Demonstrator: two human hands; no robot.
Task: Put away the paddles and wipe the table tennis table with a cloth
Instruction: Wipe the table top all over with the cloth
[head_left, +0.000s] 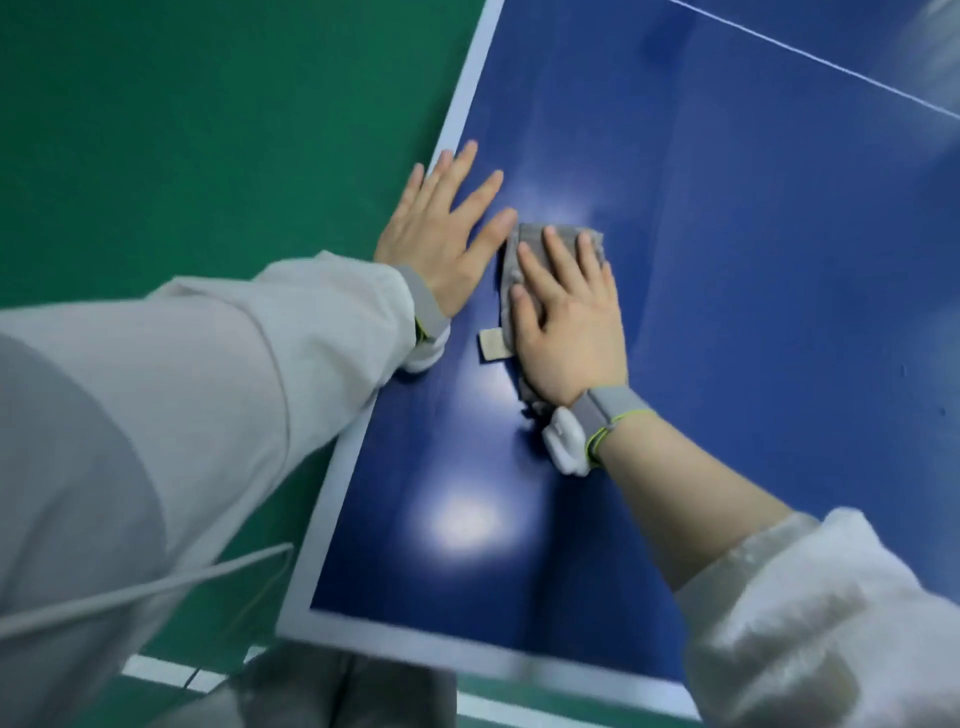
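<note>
No legible writing. Right hand flat, fingers straight, pressing folded grey fabric cloth with small beige tag onto glossy blue table tennis table near its white-edged left side. Left hand flat beside it, grasping nothing.

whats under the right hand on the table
A folded grey cloth lies under the right hand, pressed flat on the blue table. A small label sticks out beside the thumb. The cloth's middle is hidden by the palm.

green floor, white floor line
</note>
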